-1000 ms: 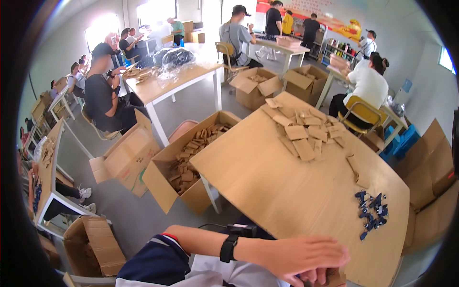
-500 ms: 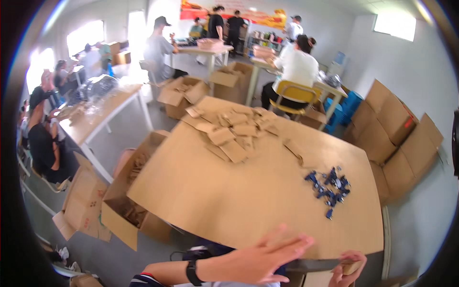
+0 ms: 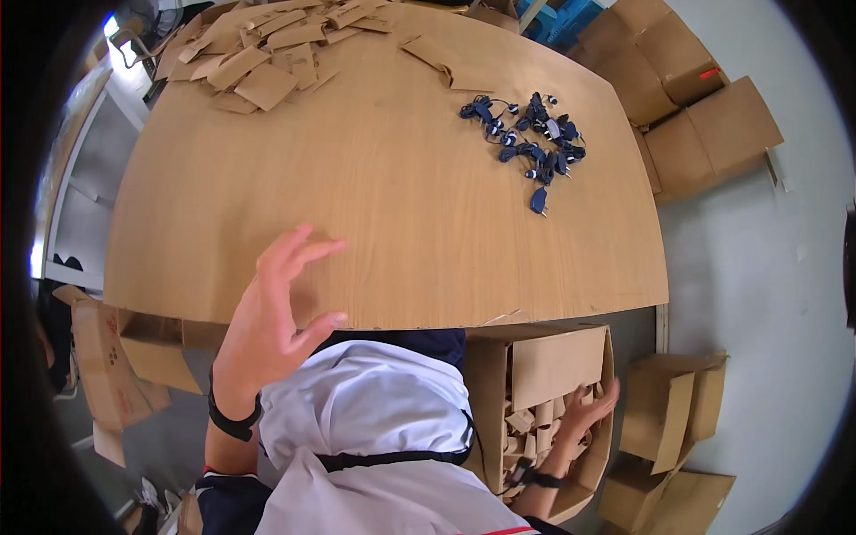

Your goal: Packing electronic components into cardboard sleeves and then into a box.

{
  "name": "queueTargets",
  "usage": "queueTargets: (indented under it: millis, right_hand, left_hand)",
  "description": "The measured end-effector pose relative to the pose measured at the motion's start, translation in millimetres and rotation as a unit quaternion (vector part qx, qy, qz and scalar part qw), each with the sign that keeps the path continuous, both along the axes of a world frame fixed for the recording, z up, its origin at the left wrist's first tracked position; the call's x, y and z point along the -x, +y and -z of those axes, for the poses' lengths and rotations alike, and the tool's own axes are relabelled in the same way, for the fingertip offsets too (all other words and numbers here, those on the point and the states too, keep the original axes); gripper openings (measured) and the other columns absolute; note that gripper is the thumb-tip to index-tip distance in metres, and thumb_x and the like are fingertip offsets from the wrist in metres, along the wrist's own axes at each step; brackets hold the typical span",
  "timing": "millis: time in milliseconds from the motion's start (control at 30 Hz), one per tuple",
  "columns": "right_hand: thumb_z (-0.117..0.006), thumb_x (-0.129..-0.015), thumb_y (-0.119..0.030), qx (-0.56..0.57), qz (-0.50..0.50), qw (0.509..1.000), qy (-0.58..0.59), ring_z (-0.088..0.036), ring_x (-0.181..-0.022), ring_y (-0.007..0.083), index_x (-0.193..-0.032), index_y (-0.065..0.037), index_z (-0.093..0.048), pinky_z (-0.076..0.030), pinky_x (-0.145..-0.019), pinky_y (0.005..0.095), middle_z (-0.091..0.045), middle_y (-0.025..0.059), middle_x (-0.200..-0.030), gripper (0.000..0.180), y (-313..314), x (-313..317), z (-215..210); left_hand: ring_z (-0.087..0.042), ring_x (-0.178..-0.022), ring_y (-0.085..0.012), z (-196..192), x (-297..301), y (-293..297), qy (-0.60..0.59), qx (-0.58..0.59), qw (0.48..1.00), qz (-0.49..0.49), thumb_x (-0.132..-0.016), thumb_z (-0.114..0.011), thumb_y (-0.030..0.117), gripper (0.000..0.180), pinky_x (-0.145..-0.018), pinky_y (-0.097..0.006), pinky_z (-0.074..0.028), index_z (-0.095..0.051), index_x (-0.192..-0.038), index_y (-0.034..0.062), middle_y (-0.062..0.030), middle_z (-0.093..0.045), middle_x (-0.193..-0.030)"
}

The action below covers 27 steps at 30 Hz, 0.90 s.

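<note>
My left hand (image 3: 272, 316) hovers with fingers spread over the near edge of the wooden table (image 3: 374, 187), holding nothing. My right hand (image 3: 584, 415) reaches down into an open cardboard box (image 3: 544, 374) on the floor beside me, its fingers resting on the small brown cardboard pieces (image 3: 526, 428) inside; whether it grips one I cannot tell. A pile of dark blue plugs with cables (image 3: 530, 143) lies on the table's far right. Flat brown cardboard sleeves (image 3: 267, 58) are heaped at the far left.
More cardboard boxes (image 3: 678, 428) stand on the floor at the lower right, flattened cartons (image 3: 695, 116) lean at the upper right, and another open box (image 3: 116, 357) sits under the table's left edge.
The view has tipped down from the room onto the table and my lap. My right hand has dropped from the table edge into the floor box. My left hand has lifted and spread.
</note>
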State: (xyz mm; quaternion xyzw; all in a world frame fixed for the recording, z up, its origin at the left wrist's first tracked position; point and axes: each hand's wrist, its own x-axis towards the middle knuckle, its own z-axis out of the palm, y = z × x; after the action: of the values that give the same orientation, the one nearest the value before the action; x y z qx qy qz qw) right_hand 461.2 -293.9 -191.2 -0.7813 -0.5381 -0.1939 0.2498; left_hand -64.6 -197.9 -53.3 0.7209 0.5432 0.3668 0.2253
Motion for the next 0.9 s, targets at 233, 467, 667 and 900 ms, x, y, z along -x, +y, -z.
queueTargets:
  millis: [233, 467, 667, 900]
  right_hand:
    - [-0.06, -0.085, -0.004, 0.052, -0.39, 0.912, 0.118, -0.06, -0.105, 0.0272, -0.116, -0.003, -0.062, -0.049, -0.088, 0.0355, -0.065, 0.0114, -0.109, 0.031, 176.9, 121.8, -175.1]
    - [-0.057, -0.087, -0.001, 0.195, -0.567, 0.799, -0.051, -0.058, -0.106, 0.0278, -0.113, -0.007, -0.064, -0.049, -0.088, 0.0357, -0.063, 0.0064, -0.114, 0.028, 293.5, 163.9, -172.5]
    - [-0.062, -0.093, -0.012, 0.057, -0.459, 0.857, 0.227, -0.06, -0.08, 0.0127, -0.103, -0.003, -0.063, -0.051, -0.07, 0.0277, -0.066, 0.0055, -0.099, 0.013, 288.5, 177.9, -212.7]
    - [-0.061, -0.096, -0.019, -0.125, -0.599, 0.688, 0.391, -0.058, -0.065, 0.013, -0.105, 0.005, -0.056, -0.049, -0.055, 0.0253, -0.065, 0.0154, -0.088, 0.026, 235.4, 230.3, -278.4]
  left_hand:
    - [-0.043, -0.129, -0.0387, -5.5, -12.2, -0.4, 0.048, 0.005, 0.999, 0.002, -0.079, -0.074, 0.016, 0.071, -0.106, -0.046, -0.036, -0.035, -0.137, 0.0033, -0.0135, -0.051, -0.136]
    - [-0.049, -0.124, -0.0385, -8.6, -4.0, -1.6, 0.008, -0.013, 1.0, 0.006, -0.079, -0.073, 0.009, 0.071, -0.104, -0.044, -0.037, -0.031, -0.136, -0.0011, -0.0156, -0.059, -0.126]
    - [-0.049, -0.122, -0.0349, -55.4, 0.9, -15.1, -0.067, 0.086, 0.994, 0.026, -0.081, -0.067, 0.009, 0.062, -0.105, -0.044, -0.035, -0.036, -0.134, -0.0008, -0.0137, -0.063, -0.119]
    - [-0.057, -0.118, -0.0309, -121.0, -42.1, 43.0, -0.018, -0.059, 0.991, 0.119, -0.084, -0.068, 0.014, 0.051, -0.1, -0.04, -0.042, -0.049, -0.129, 0.0006, -0.0144, -0.061, -0.124]
